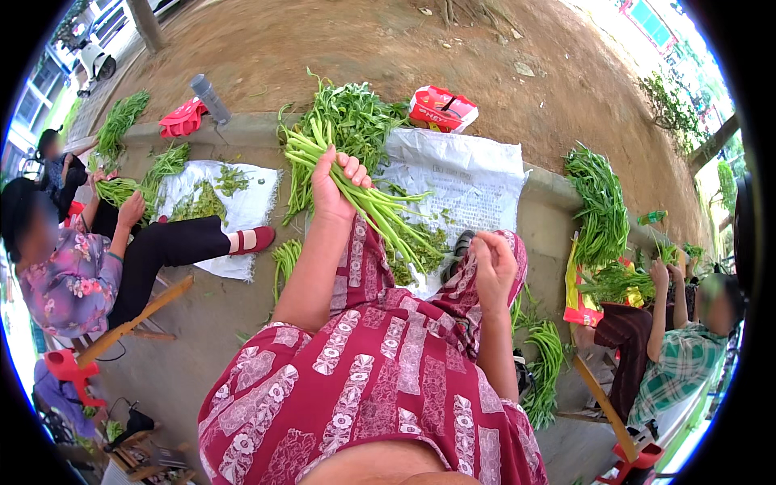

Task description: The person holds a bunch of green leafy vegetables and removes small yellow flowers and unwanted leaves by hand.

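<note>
My left hand (336, 185) grips a bundle of long green leafy-vegetable stems (388, 221), held up in front of my knees. The stems' cut ends point down and to the right. Off to the right, my right hand (494, 264) is raised over my knee, its fingers curled and thumb near the fingertips; I see nothing in it. Beneath the bundle, a white woven plastic sack (454, 173) with printing lies spread out, with plucked leaves (433, 242) on it. A big heap of leafy greens (354, 118) rests behind the bundle, against the kerb.
A red-and-white package (442, 109) sits by the concrete kerb (548, 191). A grey bottle (210, 99) stands near a red bag (183, 117). Seated people handle greens on both sides, by wooden chairs. More stems (545, 364) lie at my right.
</note>
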Demonstrator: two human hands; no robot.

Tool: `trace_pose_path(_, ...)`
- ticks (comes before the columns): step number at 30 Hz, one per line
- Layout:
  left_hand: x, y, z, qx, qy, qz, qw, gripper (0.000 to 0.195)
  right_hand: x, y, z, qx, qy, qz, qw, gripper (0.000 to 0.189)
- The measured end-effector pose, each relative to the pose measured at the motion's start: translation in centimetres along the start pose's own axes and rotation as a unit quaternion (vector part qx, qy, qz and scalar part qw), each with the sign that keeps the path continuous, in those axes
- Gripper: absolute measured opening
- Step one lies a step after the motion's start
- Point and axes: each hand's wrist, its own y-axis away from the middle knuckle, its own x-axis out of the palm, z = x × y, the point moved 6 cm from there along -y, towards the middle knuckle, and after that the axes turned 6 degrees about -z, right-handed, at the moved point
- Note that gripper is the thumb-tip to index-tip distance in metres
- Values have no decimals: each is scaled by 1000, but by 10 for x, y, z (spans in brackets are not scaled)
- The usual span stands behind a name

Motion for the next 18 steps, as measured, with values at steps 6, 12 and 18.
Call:
trace_pose_path(6, 14, 8, 0, -66, 109, 81, 989, 36, -1, 17, 20, 54, -57, 33, 996, 19)
trace_pose_path(12, 25, 12, 2, -92, 175, 155, 968, 39, 1, 20, 18, 5, -13, 49, 999, 27)
trace_pose_path(18, 30, 16, -1, -96, 201, 199, 954, 39, 5, 34, 14, 62, -84, 34, 994, 4)
